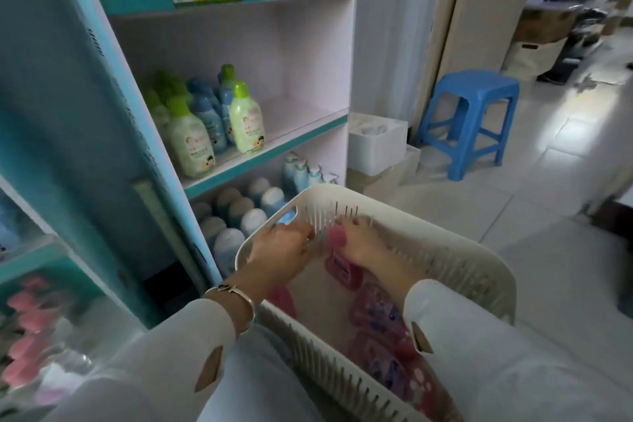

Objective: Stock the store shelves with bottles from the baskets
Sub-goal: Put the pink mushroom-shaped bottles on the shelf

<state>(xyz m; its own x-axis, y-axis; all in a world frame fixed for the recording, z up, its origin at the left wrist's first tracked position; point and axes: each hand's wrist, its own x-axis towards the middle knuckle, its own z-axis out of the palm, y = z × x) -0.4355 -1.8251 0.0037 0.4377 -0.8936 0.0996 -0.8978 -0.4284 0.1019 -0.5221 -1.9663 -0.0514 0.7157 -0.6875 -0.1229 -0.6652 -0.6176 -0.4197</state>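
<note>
Both hands are inside the cream slatted basket (428, 236) beside the shelves. The right hand (364, 247) has its fingers clamped on a pink bottle (337, 238). The left hand (279, 250) curls at the basket's far wall; I cannot tell whether it holds anything. More pink bottles (376, 315) lie in the basket, and green-capped bottles (246, 120) stand on the middle shelf (308, 113).

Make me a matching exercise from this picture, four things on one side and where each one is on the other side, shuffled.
Things:
1. green-capped bottles
2. pink bottles
3. blue stool
4. bracelet

Places:
A. on the floor
B. in the basket
C. on the left wrist
D. on the middle shelf

Pairs: 1-D, 2-B, 3-A, 4-C
</note>
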